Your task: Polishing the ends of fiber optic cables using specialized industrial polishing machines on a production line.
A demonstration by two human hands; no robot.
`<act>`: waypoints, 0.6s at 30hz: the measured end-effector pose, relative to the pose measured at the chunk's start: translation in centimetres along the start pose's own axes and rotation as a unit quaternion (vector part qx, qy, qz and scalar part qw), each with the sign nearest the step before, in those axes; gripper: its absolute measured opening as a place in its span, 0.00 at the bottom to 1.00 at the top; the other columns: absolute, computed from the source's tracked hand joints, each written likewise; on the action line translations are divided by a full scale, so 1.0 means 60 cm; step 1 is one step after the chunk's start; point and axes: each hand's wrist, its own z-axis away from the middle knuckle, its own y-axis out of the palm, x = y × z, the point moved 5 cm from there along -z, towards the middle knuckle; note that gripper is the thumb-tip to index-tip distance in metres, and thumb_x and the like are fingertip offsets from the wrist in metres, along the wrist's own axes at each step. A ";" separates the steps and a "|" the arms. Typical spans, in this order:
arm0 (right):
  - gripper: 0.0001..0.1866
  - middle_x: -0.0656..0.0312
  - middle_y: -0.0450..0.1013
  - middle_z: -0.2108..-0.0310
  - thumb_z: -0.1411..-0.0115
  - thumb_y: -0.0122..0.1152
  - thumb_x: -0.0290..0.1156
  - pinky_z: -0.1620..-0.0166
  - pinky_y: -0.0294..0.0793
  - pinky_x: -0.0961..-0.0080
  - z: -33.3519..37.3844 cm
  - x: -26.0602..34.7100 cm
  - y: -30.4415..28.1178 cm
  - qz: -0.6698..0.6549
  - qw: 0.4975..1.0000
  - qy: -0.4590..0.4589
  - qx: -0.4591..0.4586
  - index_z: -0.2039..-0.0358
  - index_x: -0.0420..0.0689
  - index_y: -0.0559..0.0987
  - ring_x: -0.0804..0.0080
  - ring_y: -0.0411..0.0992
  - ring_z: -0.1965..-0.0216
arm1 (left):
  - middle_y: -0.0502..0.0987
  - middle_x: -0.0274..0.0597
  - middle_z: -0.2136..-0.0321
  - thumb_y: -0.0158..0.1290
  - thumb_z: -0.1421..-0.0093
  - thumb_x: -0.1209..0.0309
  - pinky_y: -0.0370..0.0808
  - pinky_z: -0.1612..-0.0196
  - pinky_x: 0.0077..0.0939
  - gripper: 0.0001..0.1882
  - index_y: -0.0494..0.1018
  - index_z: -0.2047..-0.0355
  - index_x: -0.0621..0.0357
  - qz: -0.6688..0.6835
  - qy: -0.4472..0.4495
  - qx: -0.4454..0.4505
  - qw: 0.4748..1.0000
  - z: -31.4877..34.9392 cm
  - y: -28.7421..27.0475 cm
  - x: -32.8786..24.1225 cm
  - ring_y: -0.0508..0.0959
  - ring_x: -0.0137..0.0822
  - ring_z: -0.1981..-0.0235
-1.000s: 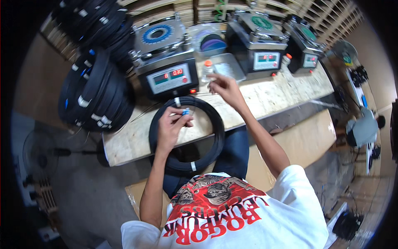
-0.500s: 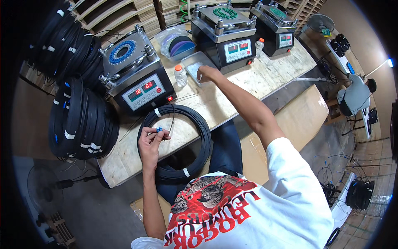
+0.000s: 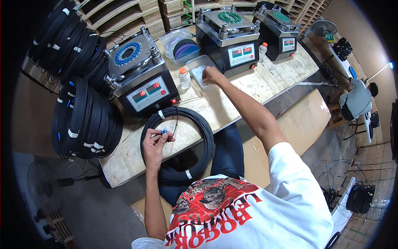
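Note:
My left hand (image 3: 153, 146) pinches a small blue cable connector (image 3: 164, 131) between thumb and fingers. A thin black cable runs from it to the coil of black cable (image 3: 205, 132), which hangs partly over the table's front edge, across my lap. My right hand (image 3: 214, 76) reaches down to a shallow clear plastic tray (image 3: 191, 64) holding small whitish pieces. Its fingers are curled together at the right side of the tray, and whatever they grip is hidden. Left of the tray stands a clear bottle with an orange cap (image 3: 185, 79).
A polishing machine with a ring of blue connectors (image 3: 144, 93) stands at left. Two similar machines with green rings, one nearer (image 3: 242, 53), stand along the back. Stacked black cable coils (image 3: 87, 120) rise at the far left. A person (image 3: 355, 97) sits at the far right.
The view has shifted slightly. My right hand's fingers dip a little further into the tray and curl closer together. The left hand keeps its pinch on the connector.

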 end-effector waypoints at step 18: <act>0.12 0.63 0.80 0.64 0.39 0.63 0.26 0.58 0.73 0.82 0.131 0.183 -0.092 -0.321 0.947 -0.022 -0.017 0.57 0.36 0.83 0.81 0.74 0.64 | 0.81 0.50 0.67 0.56 0.36 0.75 0.79 0.60 0.25 0.09 0.67 0.61 0.66 -0.006 0.015 0.013 1.000 -0.007 0.009 -0.008 0.82 0.34 0.66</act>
